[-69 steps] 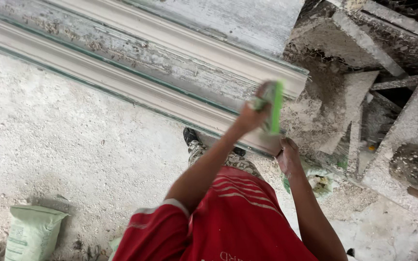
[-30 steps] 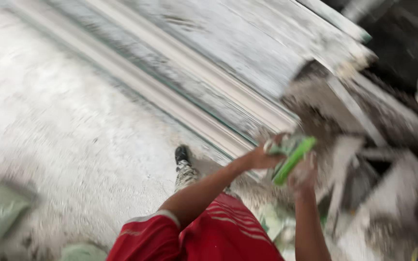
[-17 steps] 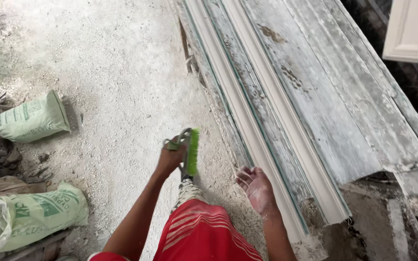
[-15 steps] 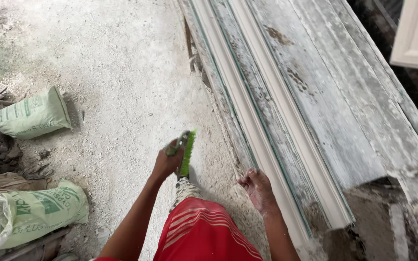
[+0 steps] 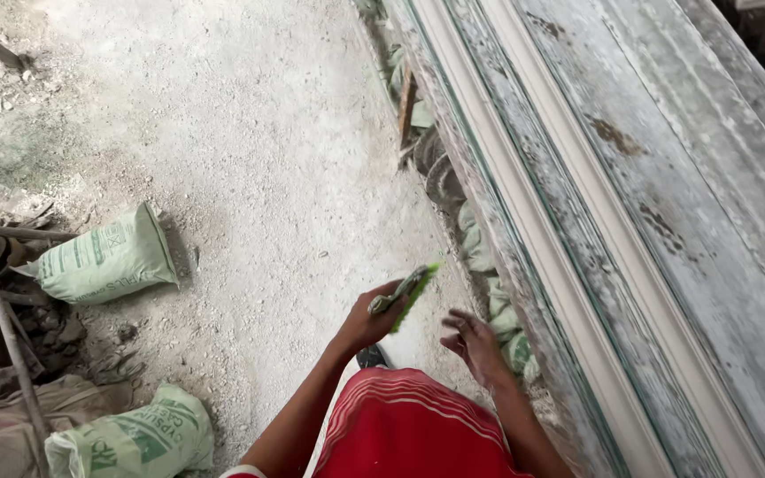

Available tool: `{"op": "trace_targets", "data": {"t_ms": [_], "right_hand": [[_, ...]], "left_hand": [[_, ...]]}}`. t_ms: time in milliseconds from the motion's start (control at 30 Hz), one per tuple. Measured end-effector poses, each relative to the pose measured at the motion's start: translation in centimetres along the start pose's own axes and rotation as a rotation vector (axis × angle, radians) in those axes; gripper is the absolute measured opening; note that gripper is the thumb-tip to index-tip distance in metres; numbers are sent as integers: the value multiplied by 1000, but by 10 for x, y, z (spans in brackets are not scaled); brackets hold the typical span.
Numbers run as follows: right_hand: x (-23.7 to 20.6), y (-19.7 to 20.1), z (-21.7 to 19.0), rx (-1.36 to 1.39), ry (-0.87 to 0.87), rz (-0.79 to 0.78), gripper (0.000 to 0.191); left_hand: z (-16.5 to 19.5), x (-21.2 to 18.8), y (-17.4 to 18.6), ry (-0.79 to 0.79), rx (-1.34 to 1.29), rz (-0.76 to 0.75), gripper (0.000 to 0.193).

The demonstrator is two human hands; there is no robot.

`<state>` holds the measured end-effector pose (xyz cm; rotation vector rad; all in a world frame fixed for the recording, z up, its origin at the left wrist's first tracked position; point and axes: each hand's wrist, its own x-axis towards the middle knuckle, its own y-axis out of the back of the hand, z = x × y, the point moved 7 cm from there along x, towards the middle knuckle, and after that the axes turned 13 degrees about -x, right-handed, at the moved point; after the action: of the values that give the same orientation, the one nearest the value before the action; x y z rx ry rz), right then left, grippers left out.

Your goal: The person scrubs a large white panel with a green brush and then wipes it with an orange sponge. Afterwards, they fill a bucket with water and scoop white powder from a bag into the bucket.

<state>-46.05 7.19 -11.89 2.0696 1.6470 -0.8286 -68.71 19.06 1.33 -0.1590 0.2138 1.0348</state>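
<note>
**Green brush in the left hand, moulding off to the right**

Green bristles mark the brush, gripped in the left hand with the fingers curled shut around its handle. Its long axis runs slantwise, from the palm up and to the right, the bristle edge facing the long pale moulding that stretches up the frame beside the person.

The right hand hangs free just beside the brush — fingers loosely spread, nothing in them, palm turned partly toward the brush. Of the two hands, this one is nearer the moulding; the brush tip sits between the left hand and the moulding's edge, near it but apart.

Under that edge a row of green bags is wedged. On the dusty concrete floor to the left lie two more green sacks, one farther up and one close by, next to rusty steel rods. A red garment fills the lower middle.
</note>
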Motion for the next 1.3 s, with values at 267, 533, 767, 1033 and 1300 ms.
{"op": "trace_targets", "data": {"t_ms": [267,533,767,1033,1300], "right_hand": [[142,-87,-94,155,183,-154,17],[298,-161,-214,-96,162,-219,24],[439,-228,-337,-268,194,-388,24],[582,-282,-431,-475,152,-529,20],[716,-332,-518,-459,253,-305,26]], "left_hand": [[83,59,110,52,-267,125,42],[58,182,223,4,-173,341,42],[85,302,325,-53,-256,506,41],[86,418,421,12,-369,650,45],[136,623,559,-109,-96,451,40]]}}
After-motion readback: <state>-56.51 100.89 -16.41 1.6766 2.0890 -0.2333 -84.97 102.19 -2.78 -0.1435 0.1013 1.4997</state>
